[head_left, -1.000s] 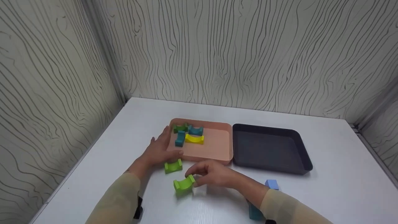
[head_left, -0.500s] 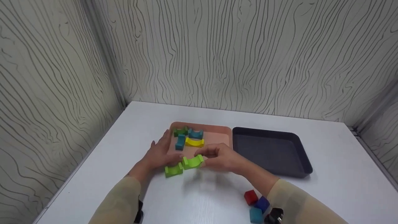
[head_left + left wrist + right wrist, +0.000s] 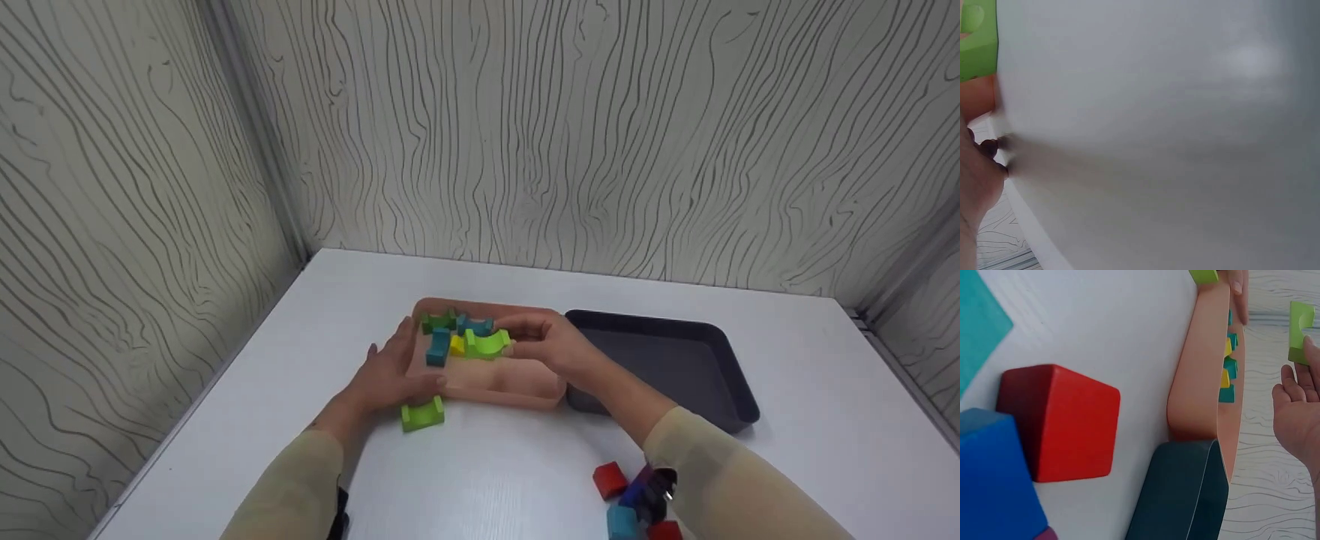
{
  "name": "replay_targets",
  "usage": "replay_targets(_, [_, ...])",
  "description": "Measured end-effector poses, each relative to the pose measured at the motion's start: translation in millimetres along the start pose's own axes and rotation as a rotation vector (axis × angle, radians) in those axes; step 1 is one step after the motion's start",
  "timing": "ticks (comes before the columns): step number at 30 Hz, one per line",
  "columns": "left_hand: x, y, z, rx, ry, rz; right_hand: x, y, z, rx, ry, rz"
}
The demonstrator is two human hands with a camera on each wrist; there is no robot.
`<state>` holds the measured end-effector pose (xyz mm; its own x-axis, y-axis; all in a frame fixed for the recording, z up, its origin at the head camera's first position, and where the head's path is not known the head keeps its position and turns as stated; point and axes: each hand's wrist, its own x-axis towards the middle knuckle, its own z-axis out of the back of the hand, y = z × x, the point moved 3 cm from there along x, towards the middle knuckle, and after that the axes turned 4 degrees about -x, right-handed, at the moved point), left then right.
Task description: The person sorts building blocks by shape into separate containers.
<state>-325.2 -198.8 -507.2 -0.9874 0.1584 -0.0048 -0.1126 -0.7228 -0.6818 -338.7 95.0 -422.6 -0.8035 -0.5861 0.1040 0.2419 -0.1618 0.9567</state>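
I pinch the lime green arch block (image 3: 488, 343) in my right hand (image 3: 551, 346), holding it above the pink tray (image 3: 517, 379), over its far left part, just beside the yellow block (image 3: 457, 346) and teal blocks (image 3: 437, 348) lying there. My left hand (image 3: 390, 369) lies spread flat against the tray's left edge. A second green arch block (image 3: 422, 414) sits on the surface at the tray's near left corner. The dark tray (image 3: 675, 367) adjoins on the right; red (image 3: 609, 480) and blue cubes cluster near the surface's near edge.

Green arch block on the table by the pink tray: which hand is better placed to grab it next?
Left. The left hand rests right beside the green arch block, fingers free. The right hand already holds another green arch over the pink tray.
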Motion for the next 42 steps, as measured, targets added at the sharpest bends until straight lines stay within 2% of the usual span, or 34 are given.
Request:
replay_targets(4, [1.9, 0.9, -1.4, 0.001, 0.002, 0.01, 2, -2, 7, 0.002, -0.048, -0.059])
replay_targets(11, [0.2, -2.0, -0.6, 0.012, 0.0, 0.04, 8, -7, 17, -0.017, -0.143, -0.108])
replay_targets(21, [-1.1, -3.4, -2.8, 0.029, -0.006, 0.053, 14, -23, 23, -0.033, -0.215, -0.167])
replay_targets(25, [-0.6, -3.9, -1.3, 0.024, -0.003, 0.056, 14, -27, 18, -0.074, -0.192, -0.156])
replay_targets(29, [-0.8, -4.2, 0.7, 0.013, 0.004, 0.055, 13, -27, 6, -0.07, -0.132, -0.094])
replay_targets(34, [-2.5, -4.3, 2.6, 0.003, 0.0, 0.026, 10, -26, -11, -0.023, -0.084, -0.092])
replay_targets(39, [-3.6, -3.6, 2.1, -0.01, -0.005, 0.014, 9, -26, -23, -0.038, -0.065, -0.063])
replay_targets(42, [-3.4, -3.7, 1.2, -0.009, -0.006, 0.014, 7, -29, -27, -0.051, -0.068, -0.092])
